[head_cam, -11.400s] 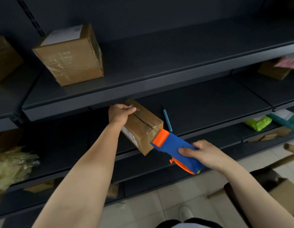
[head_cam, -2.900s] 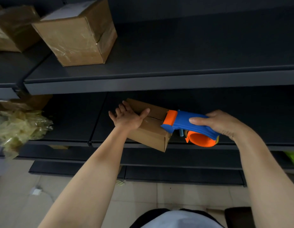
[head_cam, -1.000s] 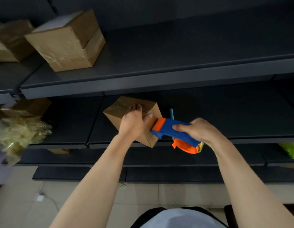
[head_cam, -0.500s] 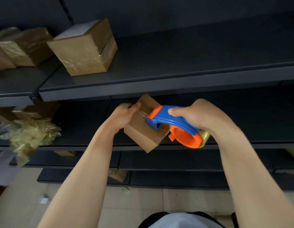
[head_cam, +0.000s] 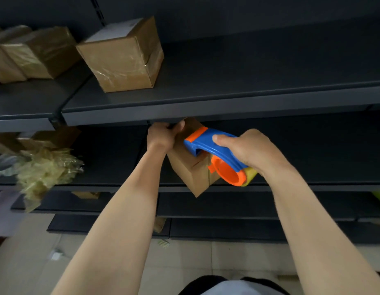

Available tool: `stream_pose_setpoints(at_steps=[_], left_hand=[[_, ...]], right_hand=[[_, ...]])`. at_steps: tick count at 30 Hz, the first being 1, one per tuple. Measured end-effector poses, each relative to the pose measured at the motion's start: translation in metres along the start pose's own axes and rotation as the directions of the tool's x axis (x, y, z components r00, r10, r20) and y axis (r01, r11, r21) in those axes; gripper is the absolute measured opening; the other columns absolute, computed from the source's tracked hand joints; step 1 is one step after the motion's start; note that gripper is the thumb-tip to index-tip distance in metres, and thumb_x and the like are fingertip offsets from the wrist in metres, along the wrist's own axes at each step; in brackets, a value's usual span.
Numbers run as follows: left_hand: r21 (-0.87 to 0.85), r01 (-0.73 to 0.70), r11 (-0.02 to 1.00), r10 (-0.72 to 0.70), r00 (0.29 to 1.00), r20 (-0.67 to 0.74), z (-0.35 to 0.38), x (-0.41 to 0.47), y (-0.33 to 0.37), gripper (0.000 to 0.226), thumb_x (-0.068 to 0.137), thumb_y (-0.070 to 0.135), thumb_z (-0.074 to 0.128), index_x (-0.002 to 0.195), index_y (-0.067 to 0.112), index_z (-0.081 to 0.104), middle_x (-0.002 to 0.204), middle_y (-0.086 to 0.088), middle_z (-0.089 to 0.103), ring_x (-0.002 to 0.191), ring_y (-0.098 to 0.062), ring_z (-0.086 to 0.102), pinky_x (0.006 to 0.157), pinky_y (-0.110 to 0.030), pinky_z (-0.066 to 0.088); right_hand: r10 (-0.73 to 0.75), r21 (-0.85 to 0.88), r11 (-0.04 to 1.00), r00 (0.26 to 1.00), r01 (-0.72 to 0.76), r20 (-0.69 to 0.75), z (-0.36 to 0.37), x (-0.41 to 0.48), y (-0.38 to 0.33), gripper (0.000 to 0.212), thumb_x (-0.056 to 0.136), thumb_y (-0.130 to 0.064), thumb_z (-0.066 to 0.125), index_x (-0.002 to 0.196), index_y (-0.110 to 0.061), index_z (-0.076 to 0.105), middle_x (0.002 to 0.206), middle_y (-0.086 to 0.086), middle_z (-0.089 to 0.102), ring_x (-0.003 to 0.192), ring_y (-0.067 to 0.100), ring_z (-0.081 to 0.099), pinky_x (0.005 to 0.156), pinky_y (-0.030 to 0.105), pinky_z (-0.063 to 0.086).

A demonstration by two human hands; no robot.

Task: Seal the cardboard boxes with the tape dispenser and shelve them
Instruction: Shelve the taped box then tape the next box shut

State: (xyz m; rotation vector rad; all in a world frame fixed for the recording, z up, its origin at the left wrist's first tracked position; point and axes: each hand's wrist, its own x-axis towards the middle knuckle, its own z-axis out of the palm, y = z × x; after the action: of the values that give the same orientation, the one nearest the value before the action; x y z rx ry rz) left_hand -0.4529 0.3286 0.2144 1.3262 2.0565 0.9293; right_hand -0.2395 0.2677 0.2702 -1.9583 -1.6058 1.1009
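- between the two hands, the small cardboard box (head_cam: 190,169) hangs in the air in front of the middle shelf (head_cam: 312,185), tilted with one corner pointing down and resting on nothing.
- left hand (head_cam: 163,136): its fingers curl over the box's far top edge and grip it, just under the lip of the upper shelf (head_cam: 227,103).
- right hand (head_cam: 246,150): its fingers wrap round the blue handle of the tape dispenser (head_cam: 206,143), whose orange nose lies on the box's top just right of the left fingers.
- the step looks like laying tape along the seam; whether tape has stuck under the nose i cannot tell.
- to do it well, press the nose flat, draw it straight toward the right fingers, and brace hard with the left fingers so the box doesn't twist.
- carry the strip over the edge and down the side before cutting; a short tail may lift.
- above the left fingers, a taped box (head_cam: 125,58) stands on the upper shelf.
- far left of the left fingers lies crumpled plastic wrap (head_cam: 42,167).
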Motion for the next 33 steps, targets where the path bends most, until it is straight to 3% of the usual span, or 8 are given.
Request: stream_pose_setpoints(at_steps=[3,7,12,15,19,24,28,33], left_hand=[[-0.007,0.002,1.0,-0.002,1.0,0.001,0.005,0.013,0.007,0.034,0.083,0.049,0.064,0.102,0.02,0.06,0.115,-0.005,0.065,0.105,-0.022,0.06,0.081,-0.031,0.044],[0.007,0.022,1.0,-0.022,0.999,0.04,0.009,0.024,0.011,0.053,0.084,0.05,0.063,0.124,0.016,0.053,0.125,-0.004,0.058,0.111,-0.022,0.055,0.082,-0.028,0.038],[0.045,0.064,0.997,-0.064,0.998,0.002,0.013,0.02,0.015,0.05,0.086,0.051,0.06,0.119,0.014,0.053,0.115,-0.003,0.059,0.097,-0.018,0.055,0.075,-0.029,0.038],[0.209,-0.088,0.974,0.116,0.986,-0.124,0.014,0.003,0.02,0.03,0.091,0.041,0.057,0.102,0.014,0.055,0.1,-0.005,0.06,0.089,-0.019,0.056,0.072,-0.031,0.042],[0.504,-0.397,0.767,0.438,0.898,0.041,0.015,-0.021,0.013,0.034,0.097,0.04,0.045,0.109,0.013,0.061,0.106,-0.009,0.064,0.093,-0.023,0.061,0.077,-0.031,0.046],[0.469,-0.516,0.717,0.514,0.846,0.145,0.027,-0.052,0.001,0.071,0.087,0.064,0.044,0.135,0.012,0.049,0.143,-0.005,0.046,0.127,-0.021,0.047,0.089,-0.025,0.037],[0.511,-0.523,0.682,0.538,0.832,0.135,0.034,-0.058,0.002,0.059,0.093,0.046,0.05,0.137,0.007,0.046,0.145,-0.011,0.043,0.136,-0.023,0.036,0.107,-0.035,0.033],[0.479,-0.563,0.673,0.589,0.8,0.113,0.03,-0.06,0.001,0.052,0.094,0.042,0.051,0.133,0.007,0.052,0.14,-0.01,0.048,0.134,-0.022,0.039,0.105,-0.036,0.035]], right_hand=[[0.052,0.04,0.998,0.999,-0.051,-0.016,-0.016,-0.007,0.025,0.055,0.069,-0.067,0.066,0.072,-0.012,0.063,0.063,0.002,0.064,0.058,0.018,0.06,0.051,0.028,0.036],[0.136,0.082,0.987,0.991,-0.137,0.018,-0.035,-0.024,0.064,0.052,0.071,-0.06,0.069,0.055,-0.012,0.06,0.035,-0.005,0.053,0.037,0.012,0.052,0.05,0.027,0.034],[0.21,0.091,0.972,0.976,-0.214,0.055,-0.011,-0.021,0.08,0.05,0.072,-0.061,0.069,0.063,-0.011,0.066,0.047,-0.001,0.063,0.04,0.011,0.058,0.049,0.025,0.037],[0.198,0.117,0.972,0.979,-0.202,0.045,0.02,-0.007,0.077,0.054,0.071,-0.064,0.066,0.078,-0.011,0.065,0.063,0.002,0.065,0.052,0.014,0.06,0.048,0.024,0.038],[0.178,0.158,0.972,0.984,-0.176,0.001,0.034,0.004,0.08,0.057,0.068,-0.07,0.063,0.078,-0.014,0.064,0.062,-0.001,0.065,0.049,0.01,0.06,0.044,0.021,0.039],[0.176,0.175,0.969,0.984,-0.174,0.005,0.041,0.009,0.08,0.056,0.07,-0.067,0.064,0.082,-0.013,0.06,0.067,0.002,0.065,0.052,0.013,0.061,0.045,0.021,0.041],[0.176,0.176,0.969,0.984,-0.175,0.012,0.041,0.01,0.078,0.056,0.071,-0.066,0.064,0.084,-0.012,0.06,0.067,0.002,0.064,0.053,0.013,0.06,0.044,0.021,0.04],[0.167,0.212,0.963,0.986,-0.168,0.019,0.045,0.007,0.085,0.058,0.072,-0.068,0.063,0.087,-0.012,0.061,0.07,0.002,0.066,0.057,0.013,0.063,0.046,0.021,0.04]])
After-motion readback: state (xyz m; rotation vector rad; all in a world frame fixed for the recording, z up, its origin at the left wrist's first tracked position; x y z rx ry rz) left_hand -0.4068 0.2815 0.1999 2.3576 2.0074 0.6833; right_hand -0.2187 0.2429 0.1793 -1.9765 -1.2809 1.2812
